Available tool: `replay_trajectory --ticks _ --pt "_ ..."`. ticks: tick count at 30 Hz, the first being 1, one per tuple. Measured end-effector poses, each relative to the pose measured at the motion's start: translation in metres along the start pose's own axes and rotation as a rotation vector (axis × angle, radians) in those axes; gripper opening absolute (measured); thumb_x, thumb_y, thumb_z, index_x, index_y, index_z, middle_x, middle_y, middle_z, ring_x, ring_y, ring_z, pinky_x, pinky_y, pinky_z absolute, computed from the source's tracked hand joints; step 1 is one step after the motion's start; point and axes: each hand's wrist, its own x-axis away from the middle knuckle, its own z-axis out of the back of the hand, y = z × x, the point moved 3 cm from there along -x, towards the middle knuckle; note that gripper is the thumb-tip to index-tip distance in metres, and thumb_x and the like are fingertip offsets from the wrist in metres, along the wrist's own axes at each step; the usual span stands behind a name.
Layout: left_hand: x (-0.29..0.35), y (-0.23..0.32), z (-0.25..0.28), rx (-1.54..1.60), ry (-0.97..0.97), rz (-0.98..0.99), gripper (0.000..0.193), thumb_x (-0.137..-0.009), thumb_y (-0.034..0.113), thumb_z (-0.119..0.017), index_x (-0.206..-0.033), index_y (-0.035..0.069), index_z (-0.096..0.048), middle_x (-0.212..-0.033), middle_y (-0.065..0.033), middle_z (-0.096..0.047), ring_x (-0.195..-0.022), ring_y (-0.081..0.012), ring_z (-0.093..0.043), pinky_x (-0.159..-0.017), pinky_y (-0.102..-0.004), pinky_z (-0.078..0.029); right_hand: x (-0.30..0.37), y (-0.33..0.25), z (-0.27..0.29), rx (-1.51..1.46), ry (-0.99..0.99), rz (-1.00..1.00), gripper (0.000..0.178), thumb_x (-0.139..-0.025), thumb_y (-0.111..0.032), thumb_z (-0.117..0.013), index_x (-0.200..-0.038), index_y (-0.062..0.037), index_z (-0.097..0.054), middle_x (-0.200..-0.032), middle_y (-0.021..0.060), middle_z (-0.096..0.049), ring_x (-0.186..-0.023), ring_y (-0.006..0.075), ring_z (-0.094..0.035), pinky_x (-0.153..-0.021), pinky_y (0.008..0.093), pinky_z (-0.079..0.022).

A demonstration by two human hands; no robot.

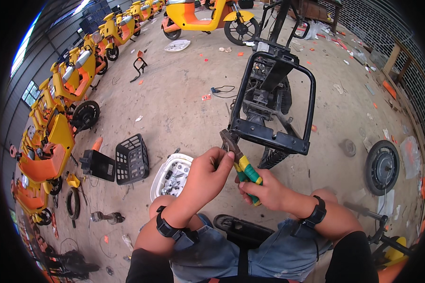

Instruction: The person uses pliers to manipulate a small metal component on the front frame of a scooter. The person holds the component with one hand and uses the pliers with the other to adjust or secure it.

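Pliers (241, 167), green and yellow handles, sit mid-frame just above the knees, nose pointing up-left at the lower bar of a black scooter frame (274, 101). Right hand (264, 188) is wrapped tight round the handles, grip closed on them. Left hand (208, 174) is curled closed beside the pliers' head, fingers at the jaw end; can't tell what, if anything, is pinched there. Both wrists carry black straps. Pliers' tip is touching or just short of the frame bar, can't tell which.

Frame stands upright on the concrete floor (174, 94) right ahead, with a black coil spring (272, 158) just under its lower bar. Left of the hands, on the floor, a white tray (171, 175) full of small bolts and metal parts. Further left, a black mesh basket (132, 158) and beside it a black box-shaped part (98, 165). An orange cone (97, 143) sits behind those.

Right side: a loose wheel (382, 167) lying flat, near a round grey disc (348, 147). A clear plastic bag (411, 155) with orange inside lies by the right rim. Small orange scraps are scattered over the floor further back.

Left edge: a row of yellow-and-orange scooters (61, 113). One more yellow scooter (205, 16) at top centre, a white plate-like cover (177, 45) near it.
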Motion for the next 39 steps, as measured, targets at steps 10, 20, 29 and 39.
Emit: replay_trajectory --ticks 10,20,29,39 --pt "0.001 0.006 0.009 -0.356 0.071 -0.239 0.02 -0.094 0.021 -0.066 -0.096 0.001 -0.061 -0.073 -0.0162 -0.064 -0.06 -0.0314 -0.062 -0.054 -0.0383 -0.046 -0.002 -0.002 0.002 0.033 -0.006 -0.005 0.023 -0.093 -0.016 -0.058 -0.107 0.002 -0.055 -0.076 0.0028 -0.057 -0.063 0.0113 -0.057 -0.055 0.0286 -0.048" --pt "0.0 0.008 0.027 -0.442 0.162 -0.326 0.007 -0.083 0.005 -0.073 -0.086 0.002 -0.068 -0.077 -0.0169 -0.065 -0.065 -0.0323 -0.061 -0.058 -0.0366 -0.047 0.014 -0.007 0.011 0.138 -0.016 -0.126 0.033 -0.089 -0.013 -0.063 -0.118 0.0015 -0.055 -0.082 0.0032 -0.058 -0.067 0.011 -0.058 -0.062 0.028 -0.049" --pt "0.007 -0.007 0.003 -0.518 -0.006 -0.358 0.014 -0.088 0.016 -0.071 -0.089 0.003 -0.065 -0.074 -0.0162 -0.065 -0.065 -0.0344 -0.063 -0.058 -0.0389 -0.049 0.031 0.005 0.021 0.248 0.021 -0.134 0.035 -0.086 -0.017 -0.061 -0.115 0.0021 -0.057 -0.075 0.0061 -0.061 -0.061 0.0143 -0.06 -0.057 0.0314 -0.049" --pt "0.01 -0.008 -0.011 -0.478 -0.204 -0.213 0.032 -0.095 0.03 -0.067 -0.086 0.0 -0.059 -0.057 -0.015 -0.055 -0.05 -0.03 -0.051 -0.049 -0.0379 -0.041 0.035 0.005 0.016 0.315 0.004 -0.197 0.032 -0.09 -0.013 -0.061 -0.117 0.0026 -0.054 -0.077 0.0046 -0.059 -0.063 0.013 -0.06 -0.059 0.0294 -0.05"
